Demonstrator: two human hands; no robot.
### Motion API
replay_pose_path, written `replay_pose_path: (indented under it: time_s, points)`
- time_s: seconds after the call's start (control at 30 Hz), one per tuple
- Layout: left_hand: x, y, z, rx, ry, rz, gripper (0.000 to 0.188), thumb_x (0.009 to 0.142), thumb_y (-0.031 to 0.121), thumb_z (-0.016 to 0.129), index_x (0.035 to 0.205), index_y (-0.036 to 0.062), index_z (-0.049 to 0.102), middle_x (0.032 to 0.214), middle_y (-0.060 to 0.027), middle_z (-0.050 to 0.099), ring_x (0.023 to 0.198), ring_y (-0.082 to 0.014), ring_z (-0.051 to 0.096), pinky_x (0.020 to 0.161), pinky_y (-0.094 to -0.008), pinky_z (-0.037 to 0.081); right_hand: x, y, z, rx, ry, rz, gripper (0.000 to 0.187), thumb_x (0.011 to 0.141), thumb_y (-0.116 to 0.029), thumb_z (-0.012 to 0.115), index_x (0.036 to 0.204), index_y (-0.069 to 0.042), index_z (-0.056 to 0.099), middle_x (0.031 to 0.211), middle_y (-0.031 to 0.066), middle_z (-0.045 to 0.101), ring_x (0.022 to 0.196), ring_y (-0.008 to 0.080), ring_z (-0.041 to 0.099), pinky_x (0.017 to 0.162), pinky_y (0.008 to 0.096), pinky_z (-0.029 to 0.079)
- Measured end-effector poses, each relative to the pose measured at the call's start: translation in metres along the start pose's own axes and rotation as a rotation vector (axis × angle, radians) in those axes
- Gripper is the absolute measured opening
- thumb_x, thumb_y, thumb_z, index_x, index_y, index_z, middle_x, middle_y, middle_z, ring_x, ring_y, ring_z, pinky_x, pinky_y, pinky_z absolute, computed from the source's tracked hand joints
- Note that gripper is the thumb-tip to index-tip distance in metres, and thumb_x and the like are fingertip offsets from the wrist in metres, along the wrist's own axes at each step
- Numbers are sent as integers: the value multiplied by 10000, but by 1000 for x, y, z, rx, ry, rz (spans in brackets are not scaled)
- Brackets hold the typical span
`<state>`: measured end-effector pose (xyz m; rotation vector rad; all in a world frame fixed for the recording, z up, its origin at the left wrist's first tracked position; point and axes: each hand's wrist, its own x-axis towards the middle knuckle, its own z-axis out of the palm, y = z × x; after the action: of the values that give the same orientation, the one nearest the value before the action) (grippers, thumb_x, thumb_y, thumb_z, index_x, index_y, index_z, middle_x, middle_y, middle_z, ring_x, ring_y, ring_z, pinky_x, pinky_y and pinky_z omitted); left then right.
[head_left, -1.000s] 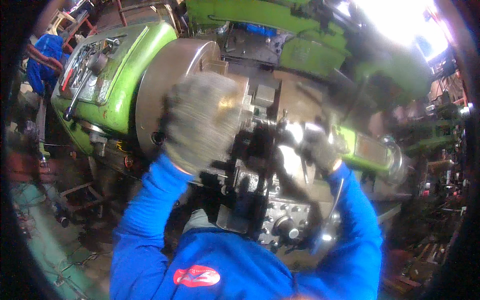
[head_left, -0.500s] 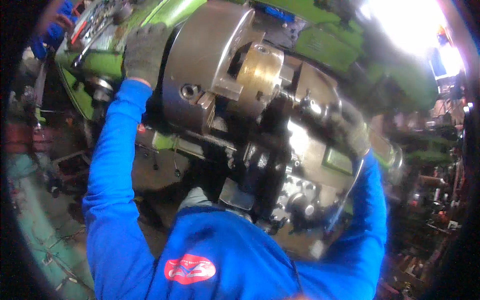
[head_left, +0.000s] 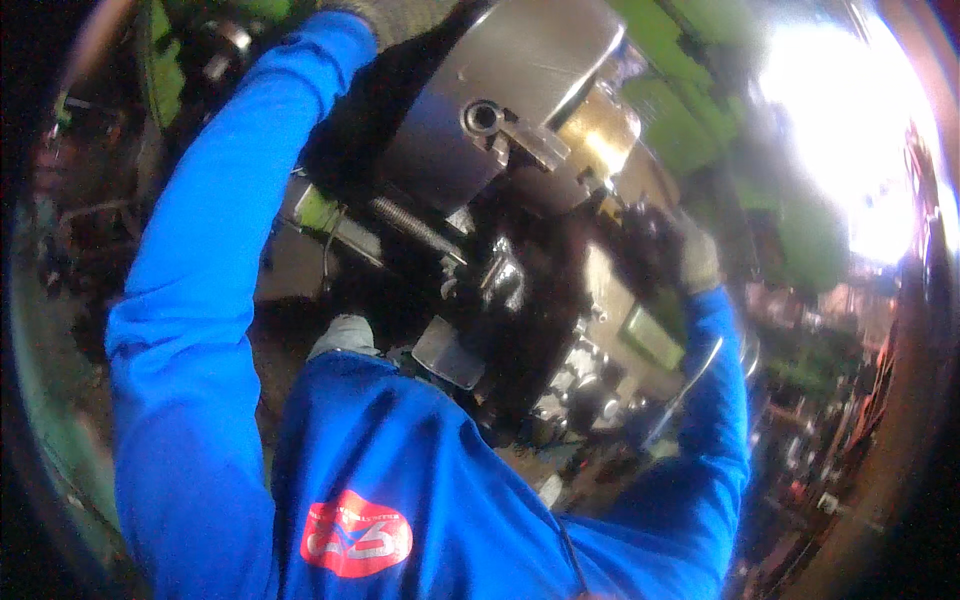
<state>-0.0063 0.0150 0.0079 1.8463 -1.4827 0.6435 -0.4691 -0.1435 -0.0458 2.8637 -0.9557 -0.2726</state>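
A large steel lathe chuck (head_left: 440,135) fills the upper middle, with a jaw (head_left: 535,143) standing out from its face. It grips a brass-coloured ring (head_left: 602,130). My left hand (head_left: 405,18), in a grey glove, lies at the top edge beside the chuck's left side; its fingers are cut off or hidden. Right of the ring, my right hand (head_left: 697,258), also gloved, reaches to dark machine parts by the tool carriage. Blur and shadow hide its fingers.
Below the right hand sits the carriage with shiny knobs (head_left: 590,385) and a green block (head_left: 653,337). A threaded screw (head_left: 415,228) runs under the chuck. Green machine body (head_left: 700,130) stands behind. Bright light glares at upper right.
The view has tilted and shifted, so the chuck appears farther right. My left hand has gone up toward the top edge. My right hand stays by the carriage.
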Motion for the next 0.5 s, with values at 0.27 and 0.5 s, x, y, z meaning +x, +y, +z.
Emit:
replay_pose_path:
  time_s: [0.27,0.5]
  points:
    - [-11,-28,13,372,-254,221,362,801,342,707,1081,114,738,1154,-163,679,1148,-356,631,1012,-469,485,-4,2,11,142,141,5,344,873,-314,766,1193,-194,717,1060,141,724,929,370,715,773,464,580]
    - [-15,-42,26,244,-93,376,302,811,298,750,1024,89,704,1040,-188,666,1054,-409,622,945,-508,486,-9,-6,17,217,176,30,558,758,-271,826,1290,-199,673,1078,132,721,959,366,713,793,471,582]
